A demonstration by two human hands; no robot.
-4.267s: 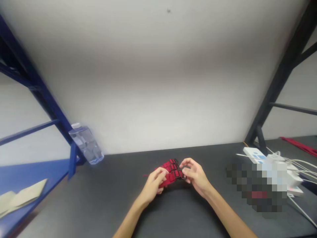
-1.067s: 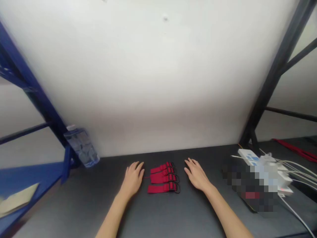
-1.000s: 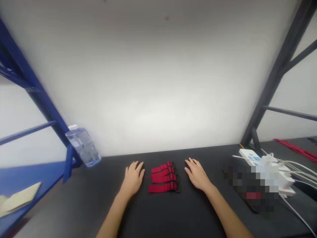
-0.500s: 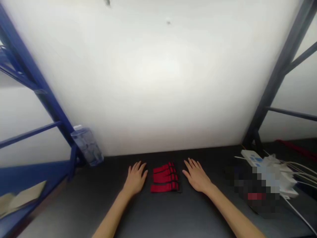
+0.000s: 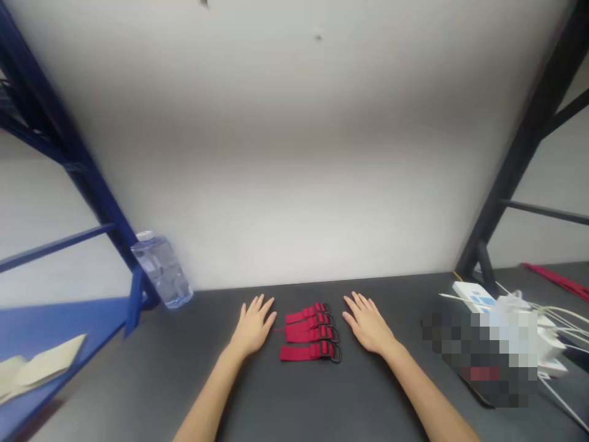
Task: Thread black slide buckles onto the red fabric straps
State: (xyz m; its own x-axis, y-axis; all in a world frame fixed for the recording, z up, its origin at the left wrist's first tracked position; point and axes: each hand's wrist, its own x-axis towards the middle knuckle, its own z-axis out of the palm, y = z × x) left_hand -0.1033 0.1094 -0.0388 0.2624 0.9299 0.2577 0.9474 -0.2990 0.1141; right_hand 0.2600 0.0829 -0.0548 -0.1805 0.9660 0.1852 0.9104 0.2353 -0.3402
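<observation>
- Plastic water bottle [image 5: 162,270]: at the back of the dark tabletop [image 5: 184,374], beside the blue shelf frame [image 5: 135,301].
- Left hand [image 5: 252,326]: palm down, fingers apart, holding nothing, just left of the straps.
- Four red straps [image 5: 310,333]: laid parallel in one tidy row, black rings at their right ends; none is held.
- Right hand [image 5: 368,325]: palm down, fingers apart, empty, just right of the rings.
- Power strip [image 5: 470,293]: far right, with white cables [image 5: 559,319], partly obscured by a blurred patch.
</observation>
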